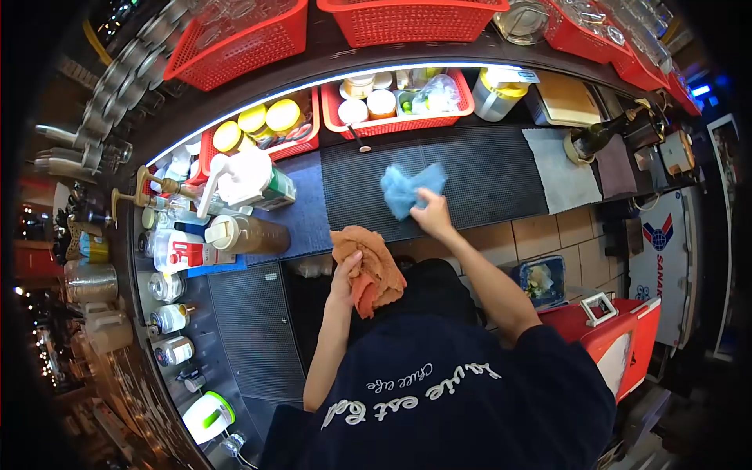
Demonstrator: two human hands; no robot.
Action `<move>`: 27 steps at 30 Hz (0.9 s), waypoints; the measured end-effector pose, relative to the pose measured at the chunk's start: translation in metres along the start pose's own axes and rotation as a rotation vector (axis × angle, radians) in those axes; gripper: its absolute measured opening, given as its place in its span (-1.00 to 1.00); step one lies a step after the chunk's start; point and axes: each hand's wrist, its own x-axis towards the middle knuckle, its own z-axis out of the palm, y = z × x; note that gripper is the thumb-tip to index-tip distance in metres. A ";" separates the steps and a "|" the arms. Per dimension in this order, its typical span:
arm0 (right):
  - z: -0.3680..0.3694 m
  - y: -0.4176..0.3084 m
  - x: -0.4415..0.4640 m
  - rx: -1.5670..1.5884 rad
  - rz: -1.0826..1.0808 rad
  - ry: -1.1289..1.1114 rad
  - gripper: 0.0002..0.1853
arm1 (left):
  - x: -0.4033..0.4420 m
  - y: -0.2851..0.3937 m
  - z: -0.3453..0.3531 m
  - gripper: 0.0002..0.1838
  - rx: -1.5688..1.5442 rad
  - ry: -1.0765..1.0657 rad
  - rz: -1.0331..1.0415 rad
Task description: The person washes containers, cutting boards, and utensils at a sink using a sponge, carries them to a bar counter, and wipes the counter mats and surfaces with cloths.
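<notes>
My right hand [432, 212] grips a light blue cloth [409, 188] over the black ridged bar mat [486, 168] on the counter; the cloth is slightly blurred. In my left hand [346, 272] is a bunched orange-brown cloth [370, 262], with a redder fold hanging from its lower side. This cloth is held in front of the counter's near edge, close to my body. The fingers of my left hand are partly hidden by the fabric.
Red baskets [395, 121] with jars and yellow-lidded containers line the back. Left are a brown-filled pitcher [254, 235], a milk carton [196, 252] and a pump bottle [157, 188]. A dark bottle [595, 141] stands right. A red cooler [603, 337] and a bin [540, 280] sit lower right.
</notes>
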 end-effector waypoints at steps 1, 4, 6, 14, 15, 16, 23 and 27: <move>0.005 -0.010 -0.015 0.114 -0.022 -0.120 -0.71 | 0.003 -0.002 -0.003 -0.50 -0.001 -0.004 -0.008; 0.033 -0.030 -0.072 0.353 0.008 -0.434 -0.61 | 0.013 -0.004 -0.033 -0.52 0.084 0.087 -0.065; 0.030 -0.032 -0.079 0.441 0.040 -0.641 -0.53 | 0.013 -0.006 -0.045 -0.52 0.112 0.123 -0.078; 0.012 -0.076 -0.076 0.263 -0.055 -0.807 -0.49 | -0.014 -0.005 -0.034 -0.52 0.313 0.269 0.114; 0.013 -0.084 -0.072 0.240 -0.084 -0.834 -0.51 | -0.019 -0.005 -0.035 -0.52 0.333 0.284 0.168; 0.017 -0.089 -0.069 0.240 -0.091 -0.852 -0.51 | -0.022 -0.003 -0.039 -0.52 0.325 0.296 0.180; 0.055 -0.122 -0.040 0.166 -0.235 -1.012 -0.51 | -0.053 0.015 -0.069 -0.43 0.114 0.409 0.259; 0.080 -0.108 -0.040 0.250 -0.425 -0.869 -0.43 | -0.060 0.020 -0.075 -0.39 0.054 0.447 0.290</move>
